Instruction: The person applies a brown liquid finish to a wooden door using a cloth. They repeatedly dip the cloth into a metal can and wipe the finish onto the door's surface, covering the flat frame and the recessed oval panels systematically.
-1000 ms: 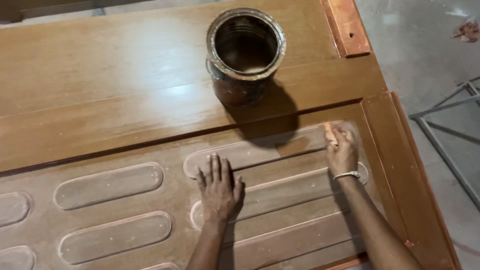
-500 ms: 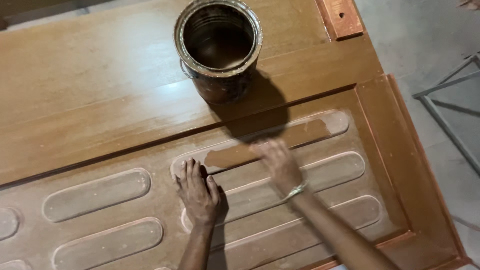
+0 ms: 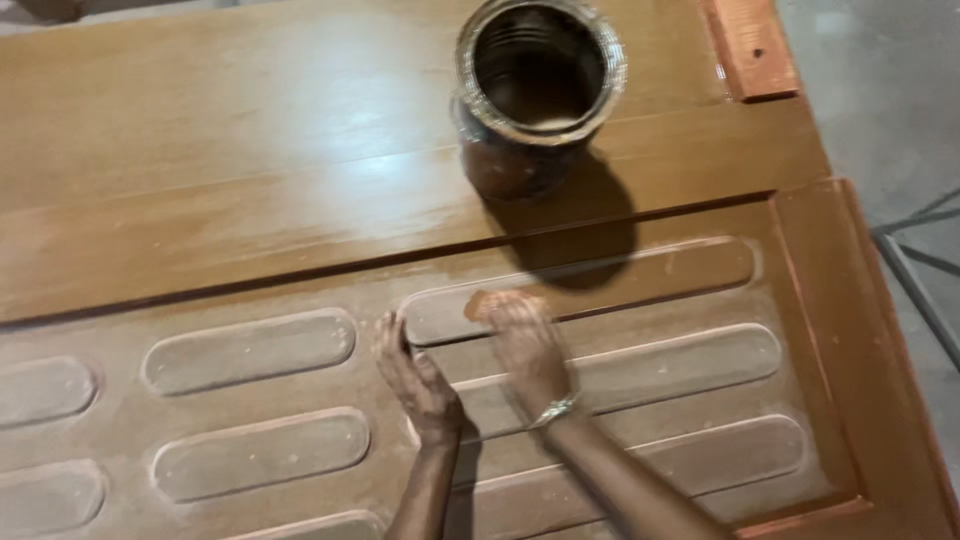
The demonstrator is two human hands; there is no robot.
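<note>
While the blurred right hand (image 3: 525, 345) presses an orange pad (image 3: 487, 302), the left hand (image 3: 415, 380) lies flat, empty.

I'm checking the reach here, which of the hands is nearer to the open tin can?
Right. The right hand lies on the carved door panel just below the can, near its shadow. The left hand rests lower and further left.

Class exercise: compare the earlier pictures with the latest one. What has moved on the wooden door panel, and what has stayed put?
The right hand slid leftwards along the top raised oval, from its right end to its left end, pressing a small orange pad. The left hand stays flat on the panel; the open tin has not moved.
</note>
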